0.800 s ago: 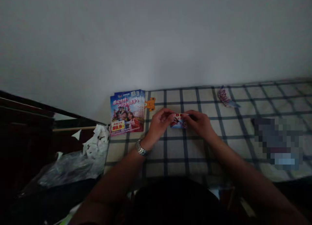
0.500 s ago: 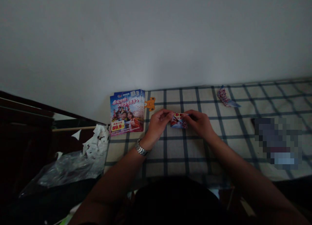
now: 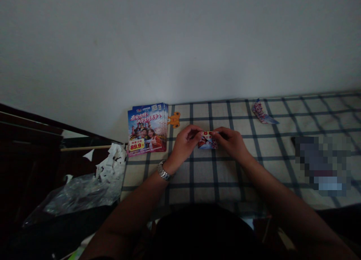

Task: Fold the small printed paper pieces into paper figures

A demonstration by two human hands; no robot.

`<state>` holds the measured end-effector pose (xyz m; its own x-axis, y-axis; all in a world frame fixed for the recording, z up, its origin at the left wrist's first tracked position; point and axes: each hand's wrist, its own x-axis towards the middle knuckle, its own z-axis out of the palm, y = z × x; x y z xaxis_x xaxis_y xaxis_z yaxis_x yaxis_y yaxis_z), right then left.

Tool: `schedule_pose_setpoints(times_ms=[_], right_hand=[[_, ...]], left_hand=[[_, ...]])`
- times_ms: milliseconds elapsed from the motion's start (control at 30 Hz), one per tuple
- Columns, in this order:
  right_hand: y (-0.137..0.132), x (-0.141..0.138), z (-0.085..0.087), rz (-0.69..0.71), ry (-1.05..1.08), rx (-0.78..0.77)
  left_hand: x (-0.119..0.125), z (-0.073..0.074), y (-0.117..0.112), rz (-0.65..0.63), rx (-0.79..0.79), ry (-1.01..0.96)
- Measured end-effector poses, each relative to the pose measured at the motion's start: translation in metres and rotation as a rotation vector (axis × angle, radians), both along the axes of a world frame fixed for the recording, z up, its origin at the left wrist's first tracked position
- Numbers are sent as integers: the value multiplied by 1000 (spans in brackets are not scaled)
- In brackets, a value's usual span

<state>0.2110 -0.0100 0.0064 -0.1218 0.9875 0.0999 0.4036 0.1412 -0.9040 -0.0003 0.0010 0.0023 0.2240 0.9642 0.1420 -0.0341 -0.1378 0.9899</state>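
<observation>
Between my hands is a small folded piece of printed paper (image 3: 208,142), red, white and blue with bits of large lettering along its top edge. My left hand (image 3: 188,140), with a metal watch on its wrist, pinches the paper's left side. On the opposite side, my right hand (image 3: 229,140) grips the upper right corner between thumb and fingers. The paper is held low over a checked tablecloth (image 3: 203,173). Fingertips cover both its upper corners.
Left of my hands lies a stack of colourful flyers (image 3: 146,130), beside an orange bear-shaped cutout (image 3: 174,120). A folded paper piece (image 3: 262,113) rests near the wall, at right. A blurred dark object (image 3: 318,162) lies far right. Crumpled plastic (image 3: 81,194) and torn white paper (image 3: 113,162) sit off the table's left edge.
My left fingers have shifted slightly on the paper, and a little more of its top lettering shows. Both hands remain in nearly the same place.
</observation>
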Motion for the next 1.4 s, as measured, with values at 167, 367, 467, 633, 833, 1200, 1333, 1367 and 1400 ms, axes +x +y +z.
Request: schedule_pose_setpoints(times_ms=[167,367,467,633,833,1200,1333,1367,1400], right_hand=[[0,-1,1,30,5,-2],[-1,-2,1,36,1,3],[0,-2,2,44,-16,12],[-1,-3,3,20,-27,0],[0,-4,1,31,111,-57],[2,-4,-3,17,147,-20],[1,-1,0,48,71,6],[0,0,0,59,48,3],[0,1,1,70,27,-3]], left_hand=[[0,-1,0,-42,-8,-4],[0,-3,-1,-32,-43,-7],[0,-2,-1,-40,-68,-15],[2,-1,-2,-49,-89,-54],[1,-2,-2,42,-42,-15],[2,-5,-3,-5,-6,113],[2,-9,-3,-73,6,160],[1,-10,-3,-83,11,161],[1,-10,-3,-88,16,155]])
